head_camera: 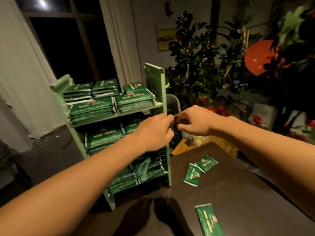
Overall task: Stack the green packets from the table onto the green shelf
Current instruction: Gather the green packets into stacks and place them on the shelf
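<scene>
A light green shelf (154, 77) stands at the table's left end, and stacks of green packets (92, 109) fill its three tiers. My left hand (153, 132) and my right hand (194, 120) meet in the air in front of the shelf's right side panel, level with the middle tier. Both have curled fingers and pinch a thin dark green packet (175, 116) between them; it is seen edge-on and mostly hidden. Two loose green packets (206, 163) (192, 175) lie overlapping on the dark table (238, 193). A third packet (209, 220) lies near the front edge.
Potted plants with orange fruit (192, 53) and a red lantern (257, 57) crowd the space behind the table. A yellow box (204, 143) sits past the table's far edge. Curtains and a dark window (68, 48) are behind the shelf.
</scene>
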Demonstrator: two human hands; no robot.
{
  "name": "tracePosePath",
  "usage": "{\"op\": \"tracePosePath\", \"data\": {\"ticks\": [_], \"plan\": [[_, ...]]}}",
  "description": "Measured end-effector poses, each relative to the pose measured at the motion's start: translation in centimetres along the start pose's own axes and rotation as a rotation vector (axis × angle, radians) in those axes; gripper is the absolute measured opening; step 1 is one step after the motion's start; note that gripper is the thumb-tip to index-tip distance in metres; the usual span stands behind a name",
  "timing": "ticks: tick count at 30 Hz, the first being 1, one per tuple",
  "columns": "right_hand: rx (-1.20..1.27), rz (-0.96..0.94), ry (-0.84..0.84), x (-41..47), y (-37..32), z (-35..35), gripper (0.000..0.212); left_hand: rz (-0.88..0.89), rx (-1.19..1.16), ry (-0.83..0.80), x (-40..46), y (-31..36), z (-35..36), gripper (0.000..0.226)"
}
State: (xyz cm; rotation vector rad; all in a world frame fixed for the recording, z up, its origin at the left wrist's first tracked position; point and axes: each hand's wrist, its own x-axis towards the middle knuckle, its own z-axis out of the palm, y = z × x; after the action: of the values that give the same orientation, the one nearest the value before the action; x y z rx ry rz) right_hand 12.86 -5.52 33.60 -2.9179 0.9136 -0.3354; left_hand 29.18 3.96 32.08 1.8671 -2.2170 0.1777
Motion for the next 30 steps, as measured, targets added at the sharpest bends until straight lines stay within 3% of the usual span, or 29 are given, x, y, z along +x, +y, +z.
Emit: {"op": "tracePosePath", "data": {"ticks": [3,8,15,19,23,30], "plan": [[0.011,0.119,-0.242,-1.5,2.5,2.7,0.015,0.031,-0.012,-0.183,1.0,1.7,3.4,0.026],[0.035,0.262,-0.474,-4.4,6.3,7.0,0.026,0.111,-0.07,-0.435,1.8,4.3,9.5,0.047],[0.079,0.436,-0.579,-8.7,11.4,13.5,0.032,0.056,-0.097,-0.623,3.0,5.8,17.7,0.061],[0.161,0.511,-0.628,-10.4,14.0,17.9,0.046,0.014,-0.119,-0.702,3.3,5.6,22.6,0.067],[0.206,0.519,-0.689,-10.9,16.0,21.9,0.057,-0.027,-0.123,-0.773,3.3,5.0,26.6,0.065],[0.215,0.469,-0.703,-8.3,18.7,26.7,0.056,-0.105,-0.142,-0.835,4.6,3.6,31.9,0.063]]}}
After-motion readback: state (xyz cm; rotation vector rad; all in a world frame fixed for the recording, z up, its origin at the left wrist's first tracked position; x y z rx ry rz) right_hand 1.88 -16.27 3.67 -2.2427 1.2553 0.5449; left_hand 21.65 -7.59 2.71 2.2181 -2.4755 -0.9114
